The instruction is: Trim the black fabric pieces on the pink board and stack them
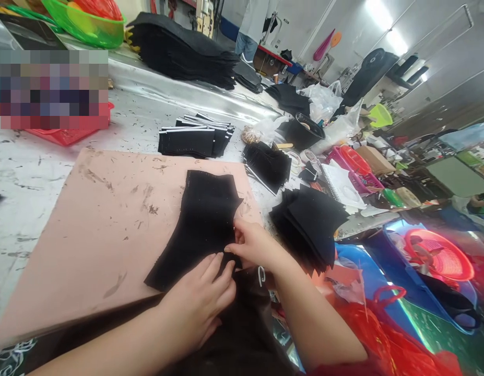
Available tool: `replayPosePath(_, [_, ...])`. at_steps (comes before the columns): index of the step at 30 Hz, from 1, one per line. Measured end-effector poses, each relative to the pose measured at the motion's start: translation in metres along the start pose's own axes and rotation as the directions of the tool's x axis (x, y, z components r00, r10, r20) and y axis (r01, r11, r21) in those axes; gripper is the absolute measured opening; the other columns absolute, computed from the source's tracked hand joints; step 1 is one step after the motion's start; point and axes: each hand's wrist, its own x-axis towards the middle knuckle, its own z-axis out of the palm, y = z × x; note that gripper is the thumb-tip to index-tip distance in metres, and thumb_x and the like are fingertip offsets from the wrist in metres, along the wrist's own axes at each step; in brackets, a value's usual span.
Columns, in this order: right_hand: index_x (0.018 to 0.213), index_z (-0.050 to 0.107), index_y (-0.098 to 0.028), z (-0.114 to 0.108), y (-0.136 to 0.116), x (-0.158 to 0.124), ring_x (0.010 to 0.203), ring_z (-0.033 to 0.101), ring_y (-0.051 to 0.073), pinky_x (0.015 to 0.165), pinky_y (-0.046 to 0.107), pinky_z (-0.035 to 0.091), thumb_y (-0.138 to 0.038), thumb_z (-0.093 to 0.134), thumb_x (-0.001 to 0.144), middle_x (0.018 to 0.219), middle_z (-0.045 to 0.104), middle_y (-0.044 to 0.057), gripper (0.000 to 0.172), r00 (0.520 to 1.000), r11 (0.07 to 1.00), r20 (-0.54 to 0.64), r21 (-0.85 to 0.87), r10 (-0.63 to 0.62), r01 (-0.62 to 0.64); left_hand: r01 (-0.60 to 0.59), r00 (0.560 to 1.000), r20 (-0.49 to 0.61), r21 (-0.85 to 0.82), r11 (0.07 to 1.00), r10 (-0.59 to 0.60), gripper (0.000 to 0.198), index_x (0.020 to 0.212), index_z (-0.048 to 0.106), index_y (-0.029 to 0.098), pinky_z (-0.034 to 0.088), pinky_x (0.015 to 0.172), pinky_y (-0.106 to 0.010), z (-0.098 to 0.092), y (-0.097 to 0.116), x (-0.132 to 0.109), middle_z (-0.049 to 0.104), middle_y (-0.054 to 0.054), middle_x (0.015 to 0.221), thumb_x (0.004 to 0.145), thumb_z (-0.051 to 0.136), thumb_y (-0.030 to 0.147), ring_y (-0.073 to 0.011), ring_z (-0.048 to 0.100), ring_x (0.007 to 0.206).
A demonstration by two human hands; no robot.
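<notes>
A black fabric piece lies on a pink board in front of me. My left hand rests on the fabric's near edge, fingers stretched out and pressing it flat. My right hand pinches the fabric's right edge with curled fingers. A stack of similar black fabric pieces sits just to the right of the board, close to my right forearm.
More black stacks lie behind: white-edged pieces, a small pile and a big heap. A green basin, red tray, pink baskets and a red basket surround the table. A person stands far back.
</notes>
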Motion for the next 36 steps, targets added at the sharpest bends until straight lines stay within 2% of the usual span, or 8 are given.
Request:
replayPosePath(8, [0.081, 0.061, -0.021, 0.013, -0.011, 0.038, 0.064, 0.063, 0.017, 0.057, 0.027, 0.05, -0.042, 0.068, 0.066, 0.069, 0.067, 0.0, 0.027, 0.982, 0.498, -0.09, 0.867, 0.164, -0.003, -0.012, 0.984, 0.167, -0.305, 0.952, 0.066, 0.052, 0.131, 0.046, 0.02, 0.033, 0.101, -0.056, -0.014, -0.007, 0.001, 0.047, -0.012, 0.136, 0.082, 0.053, 0.038, -0.0413, 0.038, 0.125])
replayPosePath(12, [0.101, 0.061, -0.025, 0.022, -0.031, 0.047, 0.086, 0.066, 0.021, 0.074, 0.032, 0.053, -0.026, 0.07, 0.061, 0.09, 0.071, 0.0, 0.041, 0.986, 0.425, -0.148, 0.899, 0.074, 0.103, 0.252, 0.938, 0.11, -0.866, 0.432, -0.328, 0.05, 0.117, 0.057, 0.027, 0.042, 0.096, -0.041, -0.028, -0.037, -0.014, 0.06, -0.006, 0.119, 0.069, 0.068, 0.037, -0.0296, 0.05, 0.115])
replayPosePath(16, [0.12, 0.056, -0.028, 0.027, -0.046, 0.04, 0.105, 0.06, 0.026, 0.09, 0.039, 0.047, -0.022, 0.071, 0.064, 0.111, 0.067, 0.002, 0.058, 0.99, 0.373, -0.144, 0.919, 0.008, 0.131, 0.124, 0.367, 0.183, -0.981, -0.147, -0.912, 0.059, 0.121, 0.046, 0.022, 0.036, 0.102, -0.04, -0.035, -0.083, -0.024, 0.043, -0.012, 0.136, 0.069, 0.068, 0.041, -0.0276, 0.043, 0.122])
replayPosePath(22, [0.12, 0.057, -0.026, 0.036, -0.07, 0.048, 0.104, 0.06, 0.026, 0.089, 0.039, 0.047, -0.034, 0.071, 0.067, 0.114, 0.065, 0.005, 0.056, 0.99, 0.508, 0.074, 0.861, -0.121, -0.002, -0.09, 0.289, 0.214, -0.964, -0.249, -0.933, 0.049, 0.115, 0.049, 0.017, 0.053, 0.076, -0.038, -0.046, -0.105, -0.024, 0.064, -0.014, 0.107, 0.07, 0.063, 0.029, -0.0263, 0.065, 0.09])
replayPosePath(25, [0.116, 0.058, -0.023, 0.04, -0.077, 0.058, 0.095, 0.062, 0.026, 0.08, 0.037, 0.051, -0.048, 0.071, 0.064, 0.107, 0.067, 0.009, 0.059, 0.997, 0.697, 0.04, 0.717, -0.071, 0.021, -0.163, 0.06, 0.08, -0.983, -0.089, -0.995, 0.064, 0.125, 0.037, 0.026, 0.052, 0.079, -0.031, -0.056, -0.111, -0.047, 0.064, -0.005, 0.104, 0.066, 0.062, 0.018, -0.0191, 0.064, 0.09])
replayPosePath(31, [0.106, 0.062, -0.024, 0.042, -0.056, 0.055, 0.084, 0.066, 0.025, 0.074, 0.036, 0.054, -0.056, 0.066, 0.064, 0.097, 0.069, 0.009, 0.053, 0.998, 0.844, -0.021, 0.535, 0.053, -0.033, 0.116, -0.578, -0.181, -0.983, 0.14, -0.796, 0.067, 0.131, 0.028, 0.031, 0.046, 0.072, -0.021, -0.108, -0.152, -0.184, 0.042, 0.007, 0.078, 0.074, 0.063, 0.026, -0.0072, 0.047, 0.072])
replayPosePath(34, [0.099, 0.065, -0.022, 0.045, -0.042, 0.05, 0.08, 0.066, 0.026, 0.07, 0.035, 0.056, -0.056, 0.068, 0.058, 0.091, 0.07, 0.009, 0.053, 0.996, 0.844, -0.01, 0.531, 0.09, -0.071, 0.328, -0.702, -0.305, -0.941, 0.088, -0.643, 0.067, 0.131, 0.023, 0.027, 0.041, 0.051, -0.018, -0.125, -0.169, -0.252, 0.029, 0.01, 0.068, 0.077, 0.06, 0.038, -0.0042, 0.032, 0.053])
replayPosePath(36, [0.098, 0.066, -0.022, 0.047, -0.039, 0.051, 0.078, 0.067, 0.026, 0.068, 0.035, 0.056, -0.054, 0.068, 0.059, 0.09, 0.071, 0.01, 0.05, 0.995, 0.851, -0.028, 0.521, 0.098, -0.069, 0.501, -0.654, -0.424, -0.863, 0.062, -0.626, 0.062, 0.128, 0.021, 0.023, 0.035, 0.042, -0.016, -0.122, -0.176, -0.28, 0.025, 0.012, 0.061, 0.079, 0.056, 0.039, -0.0035, 0.029, 0.044])
